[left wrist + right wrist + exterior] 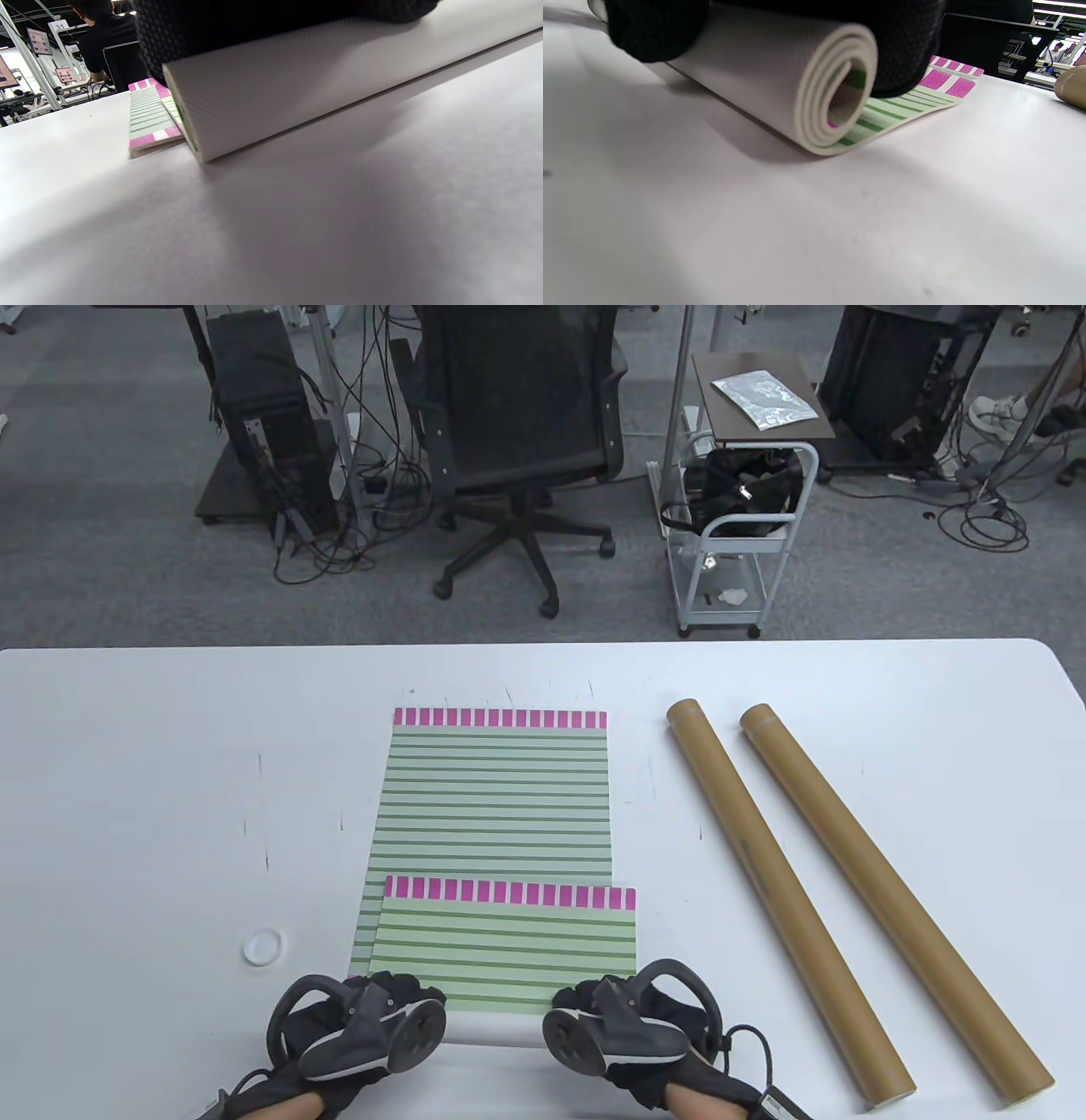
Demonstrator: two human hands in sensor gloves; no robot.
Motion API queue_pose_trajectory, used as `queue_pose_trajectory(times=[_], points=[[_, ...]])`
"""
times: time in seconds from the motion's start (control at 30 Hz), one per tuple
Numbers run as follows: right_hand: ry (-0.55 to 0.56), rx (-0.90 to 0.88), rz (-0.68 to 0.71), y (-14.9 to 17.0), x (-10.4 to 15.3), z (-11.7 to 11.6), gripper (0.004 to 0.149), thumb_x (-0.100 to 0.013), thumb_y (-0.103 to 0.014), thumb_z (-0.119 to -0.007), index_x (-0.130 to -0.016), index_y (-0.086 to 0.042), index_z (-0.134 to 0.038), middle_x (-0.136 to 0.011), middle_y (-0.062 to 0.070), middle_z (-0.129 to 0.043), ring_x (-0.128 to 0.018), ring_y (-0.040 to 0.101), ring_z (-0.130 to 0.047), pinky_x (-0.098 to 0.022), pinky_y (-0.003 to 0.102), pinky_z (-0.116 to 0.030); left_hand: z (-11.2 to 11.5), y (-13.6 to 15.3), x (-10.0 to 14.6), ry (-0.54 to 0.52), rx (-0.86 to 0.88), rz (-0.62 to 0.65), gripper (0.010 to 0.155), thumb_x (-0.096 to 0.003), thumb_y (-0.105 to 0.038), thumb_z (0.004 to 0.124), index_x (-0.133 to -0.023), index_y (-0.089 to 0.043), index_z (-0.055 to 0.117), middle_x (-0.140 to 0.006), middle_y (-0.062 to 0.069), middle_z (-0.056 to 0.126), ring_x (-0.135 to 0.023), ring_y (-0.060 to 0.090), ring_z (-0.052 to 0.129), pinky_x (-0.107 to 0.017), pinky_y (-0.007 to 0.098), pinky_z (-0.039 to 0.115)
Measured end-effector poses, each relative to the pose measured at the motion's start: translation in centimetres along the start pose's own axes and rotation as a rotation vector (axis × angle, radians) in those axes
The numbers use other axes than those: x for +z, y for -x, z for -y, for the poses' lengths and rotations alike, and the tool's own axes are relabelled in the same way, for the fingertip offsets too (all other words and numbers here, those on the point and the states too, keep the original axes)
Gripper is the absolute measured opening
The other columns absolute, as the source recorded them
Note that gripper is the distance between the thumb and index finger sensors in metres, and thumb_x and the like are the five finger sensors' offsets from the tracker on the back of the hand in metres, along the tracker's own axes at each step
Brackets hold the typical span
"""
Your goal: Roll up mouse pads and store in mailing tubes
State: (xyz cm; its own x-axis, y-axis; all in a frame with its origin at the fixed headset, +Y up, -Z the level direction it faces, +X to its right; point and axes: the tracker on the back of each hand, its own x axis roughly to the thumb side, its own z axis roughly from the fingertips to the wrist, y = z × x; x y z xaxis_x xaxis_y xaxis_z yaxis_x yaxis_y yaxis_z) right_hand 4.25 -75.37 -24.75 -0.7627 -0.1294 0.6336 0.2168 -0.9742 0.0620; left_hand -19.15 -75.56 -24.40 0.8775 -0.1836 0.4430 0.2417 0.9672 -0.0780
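Half-rolled mouse pad (506, 950) (near edge) under both hands.

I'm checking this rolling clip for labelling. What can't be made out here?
- Fingertips of left hand and right hand: table view, hidden by trackers.
- Near ends of mailing tubes: too small to tell open or capped.
- Lower mouse pad: near part covered by top mouse pad.

white sign (60, 26) reading "31" on a background rack, second sign (74, 48) maybe "35"
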Motion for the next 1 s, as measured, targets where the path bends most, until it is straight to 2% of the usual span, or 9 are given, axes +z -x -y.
queue_pose_trajectory(times=[0.13, 0.23, 0.3, 0.4, 0.57, 0.73, 0.9, 0.93, 1.0], points=[[-0.045, -0.042, 0.016, -0.1, 0.1, 0.2, 0.058, -0.041, -0.042, -0.073, -0.094, -0.019, -0.073, -0.081, 0.002, -0.087, -0.062, 0.021, -0.094, -0.052, 0.038, -0.082, -0.2, 0.2, 0.4, 0.045, 0.084, 0.02, 0.05, -0.0413, -0.049, 0.068, -0.088, -0.035, 0.078, -0.08, -0.007, 0.096, -0.069, 0.018, 0.101, -0.052, 0.03, 0.088], [-0.055, -0.029, 0.013, -0.3, 0.1, 0.2, 0.057, -0.042, -0.04, -0.072, -0.095, -0.019, -0.073, -0.081, 0.003, -0.087, -0.063, 0.022, -0.094, -0.052, 0.039, -0.082, -0.6, -0.3, 0.8, 0.019, 0.036, 0.035, 0.05, -0.0411, -0.051, 0.072, -0.091, -0.052, 0.066, -0.092, -0.006, 0.085, -0.066, 0.019, 0.105, -0.046, 0.028, 0.093], [-0.061, -0.014, 0.017, -0.4, 0.2, 0.2, 0.057, -0.042, -0.04, -0.071, -0.095, -0.02, -0.073, -0.083, 0.002, -0.086, -0.065, 0.022, -0.094, -0.053, 0.039, -0.082, -0.5, -0.6, 1.0, 0.038, 0.048, 0.075, 0.047, -0.0412, -0.051, 0.073, -0.089, -0.051, 0.07, -0.093, -0.008, 0.083, -0.064, 0.019, 0.106, -0.043, 0.028, 0.094], [-0.057, -0.026, 0.014, -0.3, 0.2, 0.1, 0.057, -0.042, -0.04, -0.07, -0.095, -0.02, -0.073, -0.083, 0.003, -0.086, -0.065, 0.023, -0.093, -0.053, 0.04, -0.082, -0.2, -0.8, 0.9, 0.01, 0.014, 0.104, 0.056, -0.0342, -0.06, 0.074, -0.088, -0.044, 0.074, -0.089, -0.012, 0.085, -0.069, 0.014, 0.102, -0.048, 0.029, 0.091], [-0.06, -0.035, 0.006, -0.4, 0.6, -0.1, 0.062, -0.045, -0.043, -0.069, -0.101, -0.017, -0.064, -0.092, 0.007, -0.077, -0.073, 0.027, -0.086, -0.059, 0.044, -0.076, -0.2, -1.1, 0.6, 0.017, 0.028, 0.091, 0.048, -0.0396, -0.052, 0.07, -0.086, -0.04, 0.079, -0.083, -0.011, 0.091, -0.069, 0.014, 0.1, -0.053, 0.029, 0.088], [0.059, 0.023, -0.012, -1.0, 0.5, 0.2, 0.058, -0.043, -0.044, -0.074, -0.096, -0.023, -0.067, -0.087, 0.001, -0.08, -0.07, 0.022, -0.088, -0.058, 0.042, -0.077, 0.1, -0.4, 0.1, 0.058, 0.076, 0.066, 0.047, -0.0429, -0.048, 0.064, -0.087, -0.041, 0.079, -0.084, -0.012, 0.09, -0.071, 0.015, 0.097, -0.056, 0.03, 0.086], [0.051, -0.015, -0.023, -0.8, 0.1, -0.1, 0.055, -0.043, -0.041, -0.071, -0.095, -0.024, -0.07, -0.086, 0.0, -0.083, -0.069, 0.022, -0.089, -0.057, 0.041, -0.078, 0.0, -0.8, 0.3, 0.038, 0.014, 0.056, 0.049, -0.0436, -0.049, 0.063, -0.091, -0.044, 0.073, -0.086, -0.012, 0.09, -0.072, 0.016, 0.098, -0.055, 0.029, 0.087], [0.05, -0.032, -0.027, -0.6, 0.1, -0.2, 0.055, -0.044, -0.041, -0.07, -0.095, -0.023, -0.07, -0.086, 0.001, -0.083, -0.069, 0.023, -0.089, -0.057, 0.042, -0.078, -0.3, -1.1, 0.5, 0.015, -0.004, 0.063, 0.05, -0.044, -0.048, 0.064, -0.093, -0.048, 0.066, -0.088, -0.013, 0.088, -0.074, 0.016, 0.098, -0.056, 0.029, 0.087], [0.046, -0.065, -0.034, -0.4, -0.1, -0.3, 0.054, -0.044, -0.039, -0.069, -0.095, -0.022, -0.071, -0.087, 0.002, -0.083, -0.069, 0.024, -0.089, -0.057, 0.042, -0.078, -0.6, -1.9, 0.9, -0.052, -0.046, 0.086, 0.049, -0.0426, -0.05, 0.07, -0.092, -0.047, 0.067, -0.09, -0.015, 0.086, -0.079, 0.014, 0.095, -0.059, 0.029, 0.085]])
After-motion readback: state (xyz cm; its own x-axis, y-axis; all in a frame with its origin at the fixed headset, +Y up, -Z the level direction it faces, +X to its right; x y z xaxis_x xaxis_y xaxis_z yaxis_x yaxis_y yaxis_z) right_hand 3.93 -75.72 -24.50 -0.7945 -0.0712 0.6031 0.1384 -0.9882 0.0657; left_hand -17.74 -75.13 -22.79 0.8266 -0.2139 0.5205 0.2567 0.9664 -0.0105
